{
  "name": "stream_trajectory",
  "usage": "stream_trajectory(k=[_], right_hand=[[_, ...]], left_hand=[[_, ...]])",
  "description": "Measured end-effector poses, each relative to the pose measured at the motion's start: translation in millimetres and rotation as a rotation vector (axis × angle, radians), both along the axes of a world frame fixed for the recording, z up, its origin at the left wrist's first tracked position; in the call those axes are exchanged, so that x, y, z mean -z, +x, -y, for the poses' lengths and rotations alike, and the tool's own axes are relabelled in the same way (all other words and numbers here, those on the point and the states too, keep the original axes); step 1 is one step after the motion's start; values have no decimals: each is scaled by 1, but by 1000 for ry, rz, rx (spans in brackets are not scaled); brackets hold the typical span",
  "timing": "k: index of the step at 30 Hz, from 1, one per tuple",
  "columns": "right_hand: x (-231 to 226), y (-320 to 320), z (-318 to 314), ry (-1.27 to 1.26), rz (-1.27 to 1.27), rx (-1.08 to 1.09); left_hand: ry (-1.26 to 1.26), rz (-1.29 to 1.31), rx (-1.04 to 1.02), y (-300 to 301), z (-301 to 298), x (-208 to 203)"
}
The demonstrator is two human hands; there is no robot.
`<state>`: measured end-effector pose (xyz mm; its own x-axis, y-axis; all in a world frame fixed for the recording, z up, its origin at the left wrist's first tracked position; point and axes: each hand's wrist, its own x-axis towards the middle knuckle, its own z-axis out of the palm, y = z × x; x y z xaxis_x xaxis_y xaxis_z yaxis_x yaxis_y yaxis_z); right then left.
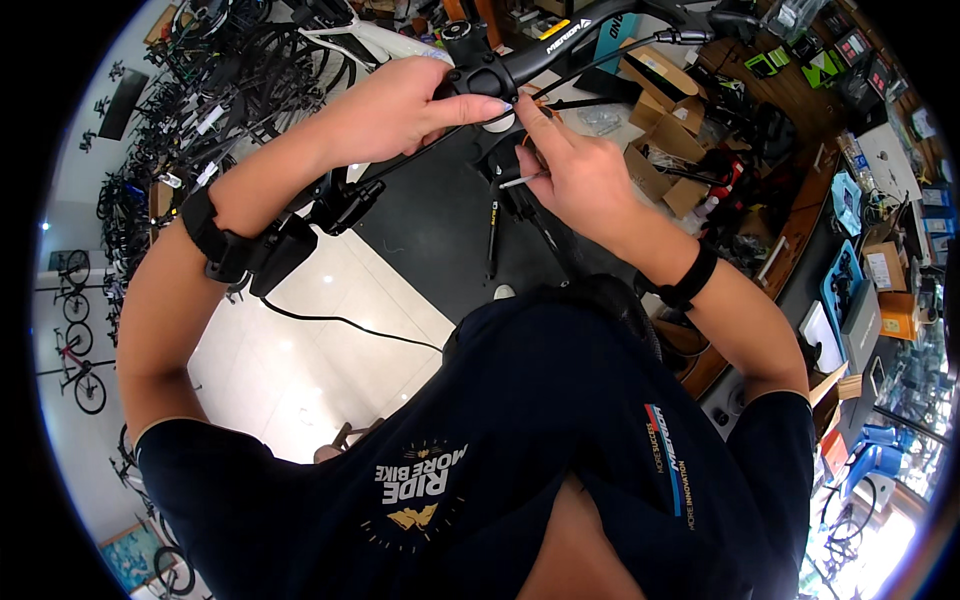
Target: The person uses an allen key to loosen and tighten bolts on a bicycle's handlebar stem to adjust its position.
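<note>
A black bicycle handlebar and its stem are at the top centre, joined to a white frame. My left hand is closed beside the stem, its thumb lying against a thin black cable; its other fingers are partly hidden. My right hand presses its index fingertip near my left thumb tip, under the stem. Between the thumb and curled fingers of that hand sticks out a thin silver rod-like tool, its far end hidden in the palm.
Below the bar lies a dark mat on pale floor tiles. Open cardboard boxes stand at the right, near a cluttered workbench. Many bicycles line the left. A black cord hangs from my left wrist device.
</note>
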<state>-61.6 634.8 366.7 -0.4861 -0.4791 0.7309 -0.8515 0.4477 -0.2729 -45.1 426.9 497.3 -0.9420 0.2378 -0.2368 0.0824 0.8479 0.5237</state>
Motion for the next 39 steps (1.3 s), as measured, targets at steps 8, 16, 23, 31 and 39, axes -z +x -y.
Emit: stream_trajectory(k=[8,16,23,31,39], right_hand=[[-7,4,3,223,310,28],[-11,5,-13,241,310,-113],[-18,13,-23,351,415,-126],[-35,23,-21,421,498,-89],[-49,18,-14,400,404,-56]], left_hand=[[54,19,-2,5,-1,-2],[-18,18,-107,14,-7,-1],[-124,-191,-25,15,-18,0],[-168,-147,-15,7,-16,2],[-195,-213,-7,1,-11,2]])
